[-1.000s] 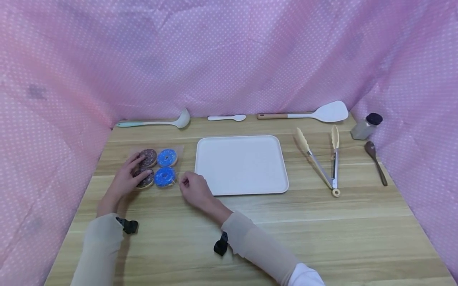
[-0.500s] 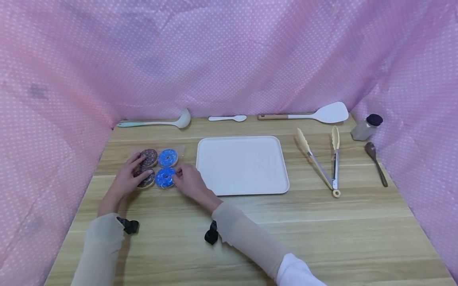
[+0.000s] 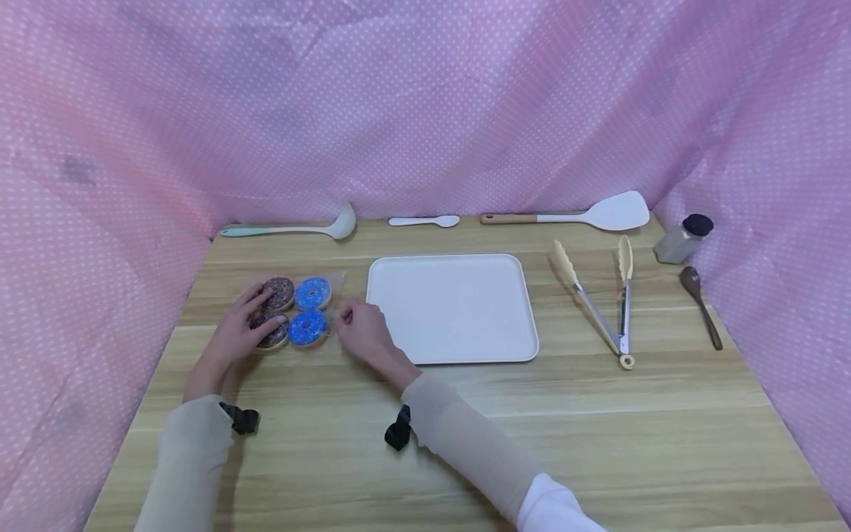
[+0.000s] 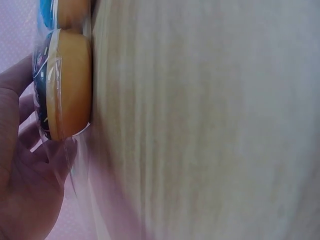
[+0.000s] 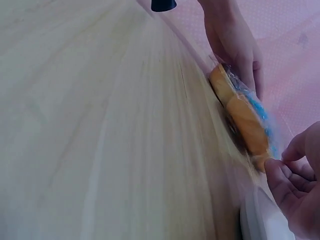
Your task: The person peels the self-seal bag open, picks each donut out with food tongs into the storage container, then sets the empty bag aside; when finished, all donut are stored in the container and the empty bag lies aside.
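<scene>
A clear packet of four doughnuts (image 3: 290, 313) — two chocolate, two blue — is lain flat on the wooden table (image 3: 465, 443), directly between the two hands. The left hand (image 3: 234, 334) is rested on the packet's left side, its fingers laid straight over the two chocolate doughnuts (image 3: 278, 293) and pressing the wrapper down; in the left wrist view the film is seen drawn against the palm (image 4: 25, 190). The right hand (image 3: 359, 332) is held just to the right of the packet, its fingertips brought together in a pinch at the wrapper's edge beside the nearer blue doughnut (image 3: 309, 327); in the right wrist view the curled fingers (image 5: 295, 175) are seen closed at the clear film. A white tray (image 3: 453, 307) is set immediately to the right of the right hand, touching nothing else. Well beyond it, farther right, tongs (image 3: 601, 298), a brown spoon (image 3: 700, 303) and a small jar (image 3: 682, 238) are found. Past the hands, along the pink curtain (image 3: 425, 103), a ladle (image 3: 292, 229), a white spoon (image 3: 424, 220) and a spatula (image 3: 572, 214) are lined up.
</scene>
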{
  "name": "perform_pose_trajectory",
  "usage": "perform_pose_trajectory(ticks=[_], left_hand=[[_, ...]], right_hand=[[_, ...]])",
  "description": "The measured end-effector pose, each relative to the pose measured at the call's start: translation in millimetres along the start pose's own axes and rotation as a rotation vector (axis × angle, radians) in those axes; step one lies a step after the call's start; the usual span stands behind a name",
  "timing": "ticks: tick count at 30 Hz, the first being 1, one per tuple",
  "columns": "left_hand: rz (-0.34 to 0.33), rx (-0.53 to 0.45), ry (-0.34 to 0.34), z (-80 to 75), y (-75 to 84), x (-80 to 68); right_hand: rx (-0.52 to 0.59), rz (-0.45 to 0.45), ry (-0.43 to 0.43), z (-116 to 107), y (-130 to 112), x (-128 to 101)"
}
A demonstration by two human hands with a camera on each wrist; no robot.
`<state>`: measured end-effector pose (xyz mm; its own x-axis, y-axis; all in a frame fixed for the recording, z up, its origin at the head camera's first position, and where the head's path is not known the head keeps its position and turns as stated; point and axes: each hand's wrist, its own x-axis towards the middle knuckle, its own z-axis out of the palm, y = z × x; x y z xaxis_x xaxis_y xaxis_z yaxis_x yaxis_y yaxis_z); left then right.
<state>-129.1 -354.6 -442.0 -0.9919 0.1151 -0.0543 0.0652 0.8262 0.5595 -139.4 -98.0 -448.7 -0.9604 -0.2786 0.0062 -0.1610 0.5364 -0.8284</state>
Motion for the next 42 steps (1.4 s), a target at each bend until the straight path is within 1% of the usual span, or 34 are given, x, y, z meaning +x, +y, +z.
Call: perform_pose_trajectory(ticks=[2,5,9,12,16,20,23,27,30,34,36,42], left_hand=[[-0.003,0.007,0.002,-0.9,0.6,0.1],[-0.001,0.018,0.004,-1.7,1.8,0.0],[0.008,0.01,0.007,-1.0,2.4,0.5],[0.0,0.005,0.003,0.5,1.9,1.2],[-0.012,0.004,0.001,1.5,0.4,1.7],[0.001,0.008,0.012,2.5,0.2,1.6],[0.003,0.013,0.016,3.1,-0.1,1.3],[-0.01,0.01,0.006,2.6,-0.6,1.4],[-0.018,0.009,-0.002,2.8,-0.9,1.8],[-0.013,0.013,0.001,3.2,-1.7,2.9],[-0.008,0.016,0.005,3.2,-2.2,3.3],[-0.015,0.021,0.004,2.8,-2.6,1.8]], right_hand=[[-0.023,-0.009,0.009,-2,2,-1],[-0.032,-0.018,-0.004,-4,3,-2],[0.017,-0.013,-0.033,-4,1,1],[0.043,-0.003,-0.039,-1,-1,5],[0.02,-0.009,-0.045,6,-3,15],[-0.014,-0.025,-0.047,12,-3,23],[-0.045,-0.029,-0.032,14,-4,26],[-0.055,-0.026,-0.005,14,-4,28],[0.005,-0.01,0.011,12,-1,26],[0.09,0.022,0.032,7,1,22],[0.085,0.027,0.046,4,2,21],[0.021,0.014,0.076,-2,8,18]])
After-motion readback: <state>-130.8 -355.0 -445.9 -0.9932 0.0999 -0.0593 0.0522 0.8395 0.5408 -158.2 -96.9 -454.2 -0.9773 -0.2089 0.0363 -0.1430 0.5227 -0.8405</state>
